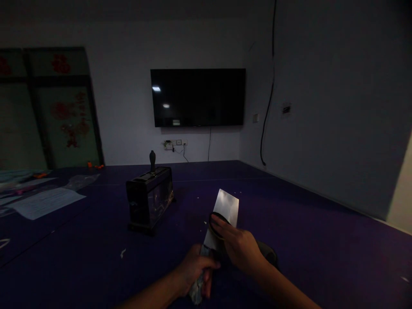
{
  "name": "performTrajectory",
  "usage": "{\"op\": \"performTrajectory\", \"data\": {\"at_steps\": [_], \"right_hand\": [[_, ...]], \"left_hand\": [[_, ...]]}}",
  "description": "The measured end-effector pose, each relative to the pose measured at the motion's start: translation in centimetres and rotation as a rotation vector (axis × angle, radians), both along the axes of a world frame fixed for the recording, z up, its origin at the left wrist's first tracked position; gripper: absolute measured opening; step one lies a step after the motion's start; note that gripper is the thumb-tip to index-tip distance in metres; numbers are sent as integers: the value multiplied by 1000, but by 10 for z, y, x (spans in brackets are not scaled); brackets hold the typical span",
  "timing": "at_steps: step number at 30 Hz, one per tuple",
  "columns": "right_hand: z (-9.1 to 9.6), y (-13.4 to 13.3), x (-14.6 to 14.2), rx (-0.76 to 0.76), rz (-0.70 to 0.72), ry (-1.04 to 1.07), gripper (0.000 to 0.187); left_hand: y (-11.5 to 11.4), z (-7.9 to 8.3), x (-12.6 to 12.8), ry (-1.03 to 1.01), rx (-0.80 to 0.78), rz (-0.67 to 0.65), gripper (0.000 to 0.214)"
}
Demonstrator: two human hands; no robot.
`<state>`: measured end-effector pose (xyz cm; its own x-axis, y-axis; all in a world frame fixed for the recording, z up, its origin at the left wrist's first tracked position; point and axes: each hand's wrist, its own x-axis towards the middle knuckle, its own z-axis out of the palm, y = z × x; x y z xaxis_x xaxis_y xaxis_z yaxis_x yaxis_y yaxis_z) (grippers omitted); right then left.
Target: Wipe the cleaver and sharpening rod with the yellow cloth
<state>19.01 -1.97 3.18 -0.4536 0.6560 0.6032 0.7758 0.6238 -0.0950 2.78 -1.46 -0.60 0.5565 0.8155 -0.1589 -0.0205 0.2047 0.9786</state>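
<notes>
My left hand (198, 268) is closed round the handle of a cleaver (227, 205), its broad shiny blade pointing up and away from me. Crumpled, pale, plastic-like wrapping (197, 291) shows about the handle, below my fingers. Over the blade, my right hand (240, 246) grips a round black-rimmed object (215, 231); its kind I cannot make out. The fingers lie across this round thing, which overlaps the middle of the blade; I cannot tell whether it touches. Partly hidden behind my right wrist is another dark rounded object (269, 252).
A black knife block (149, 197) with one dark handle sticking up stands left of the hands on the purple table (96, 257). Papers (48, 201) and clear plastic (82, 182) lie at the far left. White scraps (122, 253) dot the surface. Walls rise behind and right.
</notes>
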Motion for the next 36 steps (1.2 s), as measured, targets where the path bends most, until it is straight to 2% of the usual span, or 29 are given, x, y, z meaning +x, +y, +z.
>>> {"op": "performTrajectory", "data": {"at_steps": [4, 8, 13, 21, 36], "right_hand": [[1, 6, 9, 53, -114, 88, 55], [8, 9, 20, 76, -251, 178, 51], [15, 11, 30, 98, -319, 239, 46], [14, 14, 36, 141, -317, 320, 48], [4, 14, 28, 157, -261, 287, 44]], "left_hand": [[-1, 0, -1, -7, -24, -84, 28], [-1, 1, -2, 2, -42, -114, 19], [-2, 3, -2, 37, -34, -154, 25], [-3, 6, -1, 44, -17, -170, 30], [2, -3, -4, 63, -23, -140, 28]]}}
